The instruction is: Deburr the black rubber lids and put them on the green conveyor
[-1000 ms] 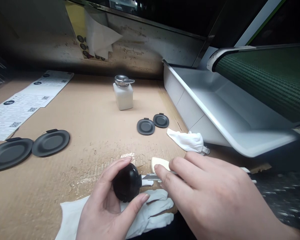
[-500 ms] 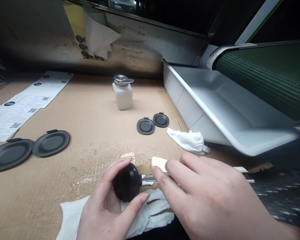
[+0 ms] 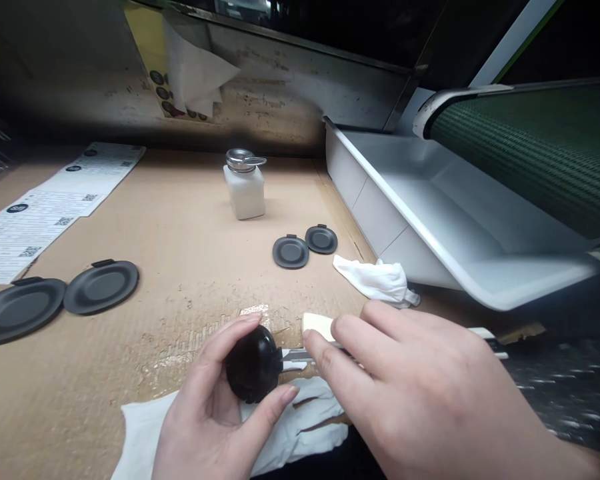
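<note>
A brown worktop (image 3: 200, 233) spreads under everything, with a green belt (image 3: 540, 153) at the far right, above part of a white bin (image 3: 345, 170). The right hand (image 3: 420, 380) and left hand (image 3: 215, 407) face each other at the near edge. Overlapping label sheets (image 3: 55, 207) lie at the left; a white glove (image 3: 310, 433) lies flat, partly hidden behind the left hand. Farther back a bottle (image 3: 246, 193) stands upright. Two large lids (image 3: 103, 287) sit side by side at the left, a crumpled cloth (image 3: 377, 283) just beside the bin, and two small lids (image 3: 291, 251) near the cloth. The right hand's grip is closed around a knife (image 3: 293, 355), its blade pointing left and meeting the tab of a glossy black cap (image 3: 253, 363). The left hand's grip holds that cap between thumb and fingers, above the glove. A cream pad (image 3: 317, 325) shows behind the blade.
</note>
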Demonstrator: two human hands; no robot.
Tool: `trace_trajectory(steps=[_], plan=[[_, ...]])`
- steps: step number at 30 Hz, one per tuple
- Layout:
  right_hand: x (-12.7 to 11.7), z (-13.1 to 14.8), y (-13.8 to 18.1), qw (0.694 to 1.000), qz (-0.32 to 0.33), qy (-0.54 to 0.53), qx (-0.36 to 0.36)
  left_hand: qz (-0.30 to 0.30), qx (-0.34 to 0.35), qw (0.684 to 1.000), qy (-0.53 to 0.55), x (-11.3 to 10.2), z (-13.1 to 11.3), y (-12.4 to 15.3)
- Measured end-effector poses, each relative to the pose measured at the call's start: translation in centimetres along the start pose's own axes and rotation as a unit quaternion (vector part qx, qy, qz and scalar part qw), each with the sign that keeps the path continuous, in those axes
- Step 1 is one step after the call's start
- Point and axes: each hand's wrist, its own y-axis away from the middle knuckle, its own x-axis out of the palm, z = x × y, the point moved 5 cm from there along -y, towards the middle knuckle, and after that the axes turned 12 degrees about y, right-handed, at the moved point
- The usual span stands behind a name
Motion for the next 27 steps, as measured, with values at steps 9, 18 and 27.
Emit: trace_trajectory(steps=[9, 18, 27], plan=[[0.1, -0.2, -0.3, 0.999, 0.031, -0.037, -0.007, -0.010, -0.005, 1.000, 0.018, 0.3, 0.0, 0.0], [4.2, -3.9, 1.7, 0.975, 0.105, -0.098, 0.172, 0.005, 0.006, 0.999, 0.034, -0.2, -0.3, -0.1], [8.7, -3.1, 2.1, 0.971, 0.133, -0.100, 0.173, -0.006, -0.079, 0.955, 0.286, -0.9, 1.5, -0.2]])
